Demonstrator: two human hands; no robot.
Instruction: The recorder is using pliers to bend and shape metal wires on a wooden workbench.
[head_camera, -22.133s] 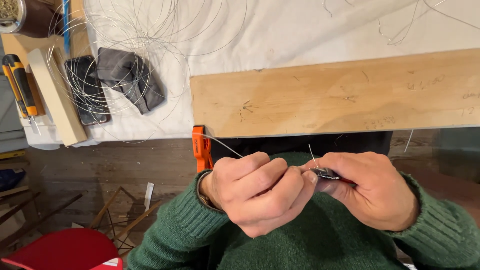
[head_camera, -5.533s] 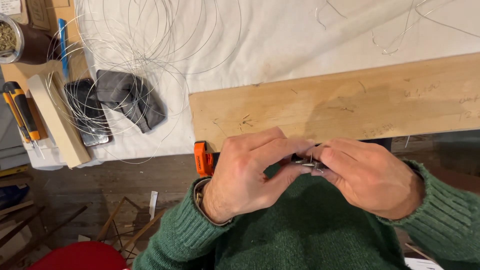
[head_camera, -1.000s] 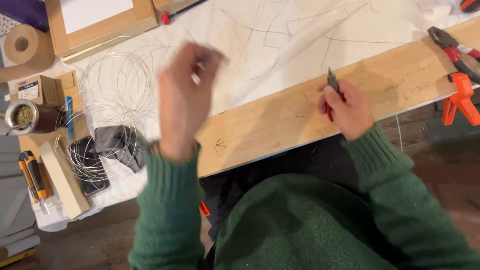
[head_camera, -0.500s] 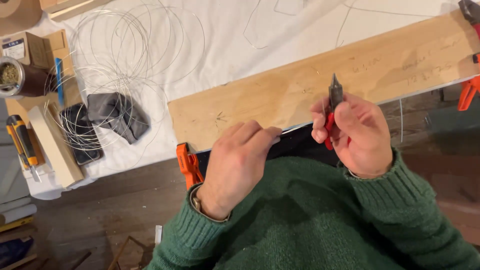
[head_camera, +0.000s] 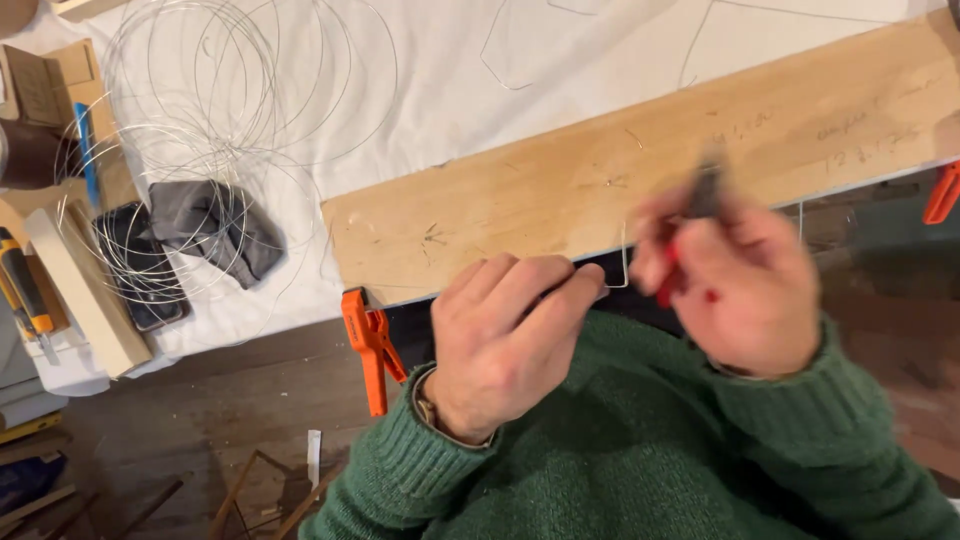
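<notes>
My left hand is closed, pinching a thin bent piece of silver wire between thumb and fingers, just in front of the wooden board. My right hand, blurred by motion, grips small pliers with red handles and a dark tip pointing up, close to the right of the wire. Both hands hover over my green sweater at the board's near edge.
An orange clamp holds the board's left corner; another orange clamp sits at the right. Loose wire coils lie on the white cloth with a grey rag, a dark phone, a wood block and a screwdriver.
My left hand came back from the wire coils to the board's near edge and now pinches a bent wire. My right hand with the pliers moved close beside it.
</notes>
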